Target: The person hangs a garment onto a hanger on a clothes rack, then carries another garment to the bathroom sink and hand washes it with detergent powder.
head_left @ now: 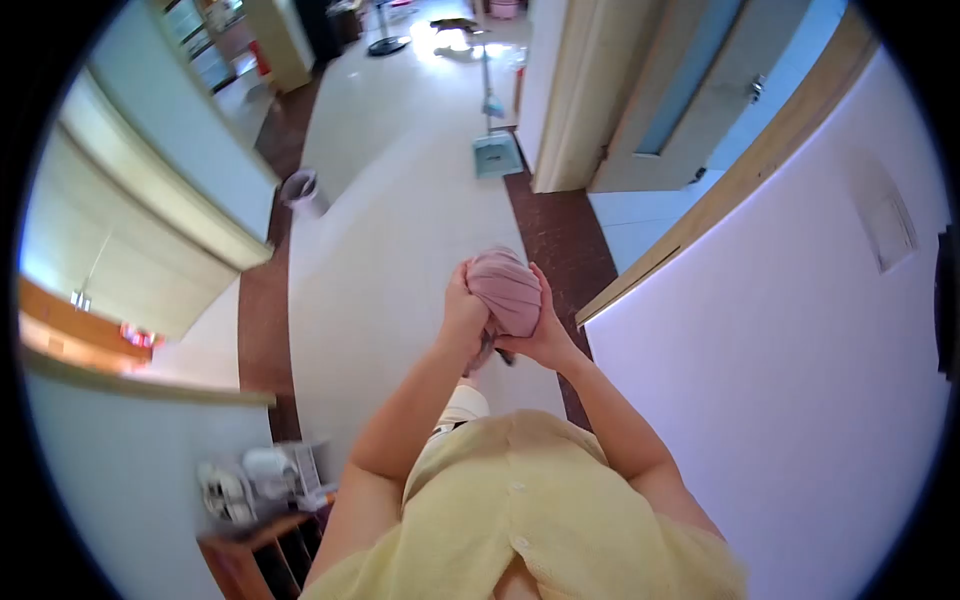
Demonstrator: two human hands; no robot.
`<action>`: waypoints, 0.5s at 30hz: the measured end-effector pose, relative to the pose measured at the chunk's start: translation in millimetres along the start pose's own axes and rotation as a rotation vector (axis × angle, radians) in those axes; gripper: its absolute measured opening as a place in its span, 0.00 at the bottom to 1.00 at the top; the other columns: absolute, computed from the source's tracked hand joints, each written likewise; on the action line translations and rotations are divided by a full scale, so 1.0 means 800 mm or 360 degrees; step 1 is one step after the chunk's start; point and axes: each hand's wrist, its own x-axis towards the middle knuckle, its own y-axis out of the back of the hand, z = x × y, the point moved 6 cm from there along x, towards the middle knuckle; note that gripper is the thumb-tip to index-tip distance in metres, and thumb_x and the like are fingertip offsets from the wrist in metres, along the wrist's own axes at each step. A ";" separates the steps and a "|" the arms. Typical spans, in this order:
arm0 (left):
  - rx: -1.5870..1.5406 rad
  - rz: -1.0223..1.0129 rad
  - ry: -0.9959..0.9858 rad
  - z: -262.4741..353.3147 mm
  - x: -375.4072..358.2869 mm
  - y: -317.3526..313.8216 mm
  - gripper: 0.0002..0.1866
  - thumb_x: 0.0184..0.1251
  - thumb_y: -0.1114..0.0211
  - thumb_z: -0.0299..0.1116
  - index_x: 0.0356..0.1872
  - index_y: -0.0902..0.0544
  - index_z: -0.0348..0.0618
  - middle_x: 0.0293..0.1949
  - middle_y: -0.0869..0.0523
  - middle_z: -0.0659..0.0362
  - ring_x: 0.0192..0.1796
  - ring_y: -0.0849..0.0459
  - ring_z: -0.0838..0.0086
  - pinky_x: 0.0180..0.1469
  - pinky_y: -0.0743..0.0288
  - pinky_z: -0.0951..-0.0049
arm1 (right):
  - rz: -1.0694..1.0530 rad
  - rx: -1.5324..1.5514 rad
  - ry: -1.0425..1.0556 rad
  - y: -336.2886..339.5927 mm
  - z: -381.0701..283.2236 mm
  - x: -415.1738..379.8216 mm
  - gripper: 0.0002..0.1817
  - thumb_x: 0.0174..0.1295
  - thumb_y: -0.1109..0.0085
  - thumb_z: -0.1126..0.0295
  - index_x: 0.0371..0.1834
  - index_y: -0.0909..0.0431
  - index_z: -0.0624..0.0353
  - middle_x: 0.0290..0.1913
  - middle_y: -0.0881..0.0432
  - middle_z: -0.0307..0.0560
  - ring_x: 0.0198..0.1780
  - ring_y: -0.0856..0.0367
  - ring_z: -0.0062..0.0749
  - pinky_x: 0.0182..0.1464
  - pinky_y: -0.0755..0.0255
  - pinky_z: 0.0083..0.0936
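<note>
A bundled pink cloth (pixel 507 290) with gathered folds is held out in front of my body, above the hallway floor. From its left side, my left hand (pixel 466 308) wraps around it. My right hand (pixel 543 325) grips the opposite side, with the thumb toward the bottom of the bundle. Something dark and greyish shows below the cloth between my wrists; its kind cannot be made out. The cloth's underside is hidden.
A blue dustpan (pixel 497 157) with a broom stands ahead near the right wall. At the left wall stands a small bin (pixel 303 190). A wooden cabinet (pixel 255 556) with white items on top is lower left. An open door (pixel 690 110) is at right.
</note>
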 end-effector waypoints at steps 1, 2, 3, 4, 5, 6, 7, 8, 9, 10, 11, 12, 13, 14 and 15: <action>0.0054 -0.0123 0.0112 0.006 0.029 -0.014 0.18 0.70 0.46 0.26 0.60 0.31 0.39 0.51 0.19 0.55 0.51 0.18 0.70 0.53 0.21 0.69 | 0.0054 0.0013 -0.0068 0.017 0.013 0.030 0.59 0.38 0.19 0.71 0.75 0.49 0.58 0.68 0.35 0.51 0.69 0.35 0.38 0.70 0.39 0.34; 0.0090 -0.0239 0.0219 0.016 0.062 -0.031 0.19 0.70 0.45 0.26 0.61 0.31 0.39 0.51 0.19 0.55 0.52 0.18 0.70 0.55 0.22 0.68 | 0.0092 0.0015 -0.0139 0.045 0.030 0.067 0.57 0.39 0.20 0.72 0.74 0.46 0.58 0.66 0.32 0.49 0.68 0.34 0.36 0.69 0.38 0.32; 0.0119 -0.0346 0.0316 0.026 0.085 -0.051 0.20 0.70 0.44 0.26 0.62 0.31 0.39 0.52 0.20 0.55 0.53 0.19 0.70 0.57 0.23 0.67 | 0.0117 0.0015 -0.0207 0.073 0.036 0.094 0.54 0.39 0.20 0.73 0.73 0.42 0.59 0.65 0.30 0.48 0.67 0.32 0.35 0.68 0.37 0.31; 0.0111 -0.0424 0.0372 0.043 0.113 -0.071 0.22 0.69 0.42 0.26 0.63 0.32 0.38 0.52 0.20 0.54 0.53 0.19 0.70 0.57 0.23 0.68 | 0.0153 0.0031 -0.0105 0.089 0.012 0.119 0.41 0.44 0.25 0.73 0.66 0.32 0.60 0.60 0.25 0.43 0.62 0.27 0.31 0.64 0.33 0.28; 0.0119 -0.0507 0.0432 0.057 0.143 -0.089 0.23 0.68 0.41 0.26 0.64 0.32 0.38 0.53 0.20 0.54 0.54 0.19 0.69 0.58 0.23 0.68 | 0.0225 0.0179 -0.0147 0.109 0.000 0.154 0.39 0.45 0.27 0.73 0.65 0.31 0.61 0.60 0.24 0.44 0.61 0.27 0.31 0.64 0.33 0.27; 0.0144 -0.0584 0.0528 0.064 0.173 -0.101 0.25 0.67 0.39 0.26 0.65 0.33 0.38 0.54 0.20 0.53 0.54 0.19 0.69 0.58 0.24 0.69 | 0.0314 0.0348 -0.0208 0.124 -0.008 0.180 0.36 0.47 0.29 0.72 0.64 0.30 0.61 0.59 0.24 0.44 0.61 0.26 0.31 0.64 0.32 0.27; 0.0058 -0.0709 0.0539 0.073 0.204 -0.118 0.26 0.66 0.37 0.28 0.65 0.33 0.38 0.54 0.20 0.53 0.54 0.19 0.70 0.56 0.23 0.70 | 0.0422 0.0527 -0.0279 0.141 -0.008 0.195 0.33 0.49 0.31 0.72 0.62 0.28 0.62 0.59 0.24 0.44 0.60 0.26 0.31 0.63 0.32 0.27; -0.0031 -0.0839 0.0556 0.081 0.231 -0.134 0.28 0.65 0.35 0.30 0.65 0.32 0.38 0.53 0.20 0.54 0.53 0.19 0.71 0.55 0.23 0.71 | 0.0524 0.0742 -0.0197 0.159 -0.006 0.211 0.29 0.52 0.36 0.72 0.61 0.28 0.63 0.57 0.22 0.45 0.58 0.23 0.31 0.62 0.30 0.28; -0.0126 -0.0965 0.0576 0.088 0.267 -0.155 0.29 0.64 0.33 0.32 0.65 0.32 0.38 0.53 0.20 0.54 0.52 0.19 0.72 0.53 0.22 0.72 | 0.0694 0.0832 -0.0194 0.183 -0.006 0.232 0.29 0.53 0.36 0.73 0.61 0.28 0.63 0.56 0.22 0.46 0.57 0.22 0.31 0.61 0.30 0.28; -0.0001 -0.1123 0.0487 0.089 0.293 -0.172 0.30 0.64 0.32 0.36 0.65 0.32 0.39 0.55 0.20 0.56 0.57 0.21 0.71 0.58 0.26 0.70 | 0.0850 0.0917 -0.0173 0.204 -0.012 0.247 0.28 0.53 0.37 0.73 0.61 0.28 0.63 0.55 0.21 0.46 0.56 0.22 0.32 0.60 0.29 0.29; 0.0127 -0.1213 0.0489 0.083 0.317 -0.191 0.33 0.64 0.32 0.38 0.67 0.34 0.40 0.57 0.22 0.56 0.60 0.24 0.70 0.60 0.28 0.68 | 0.0994 0.1001 -0.0149 0.225 -0.018 0.265 0.28 0.54 0.37 0.73 0.61 0.28 0.64 0.54 0.20 0.47 0.55 0.21 0.32 0.59 0.28 0.29; 0.0249 -0.1294 0.0484 0.076 0.342 -0.210 0.36 0.64 0.31 0.40 0.69 0.36 0.40 0.60 0.24 0.56 0.63 0.26 0.69 0.63 0.30 0.66 | 0.1083 0.1030 -0.0115 0.245 -0.027 0.285 0.27 0.55 0.36 0.72 0.60 0.28 0.64 0.52 0.19 0.47 0.53 0.20 0.33 0.57 0.26 0.30; 0.0365 -0.1368 0.0464 0.069 0.366 -0.230 0.39 0.63 0.31 0.42 0.71 0.38 0.40 0.63 0.25 0.55 0.66 0.29 0.68 0.65 0.32 0.64 | 0.1103 0.0986 -0.0102 0.268 -0.025 0.306 0.27 0.55 0.36 0.72 0.60 0.28 0.64 0.52 0.19 0.47 0.53 0.20 0.33 0.56 0.26 0.30; 0.0350 -0.1548 0.0499 0.057 0.390 -0.253 0.42 0.60 0.28 0.45 0.71 0.38 0.39 0.65 0.28 0.55 0.70 0.33 0.68 0.68 0.37 0.63 | 0.1113 0.0938 -0.0093 0.293 -0.021 0.327 0.28 0.55 0.35 0.72 0.60 0.28 0.64 0.52 0.19 0.47 0.53 0.20 0.33 0.56 0.26 0.30; 0.0226 -0.1516 0.0519 0.051 0.416 -0.277 0.41 0.59 0.27 0.43 0.70 0.38 0.39 0.64 0.27 0.56 0.69 0.33 0.68 0.68 0.37 0.64 | 0.1117 0.0889 -0.0086 0.320 -0.018 0.352 0.28 0.54 0.34 0.73 0.60 0.28 0.64 0.52 0.20 0.48 0.53 0.20 0.33 0.55 0.25 0.30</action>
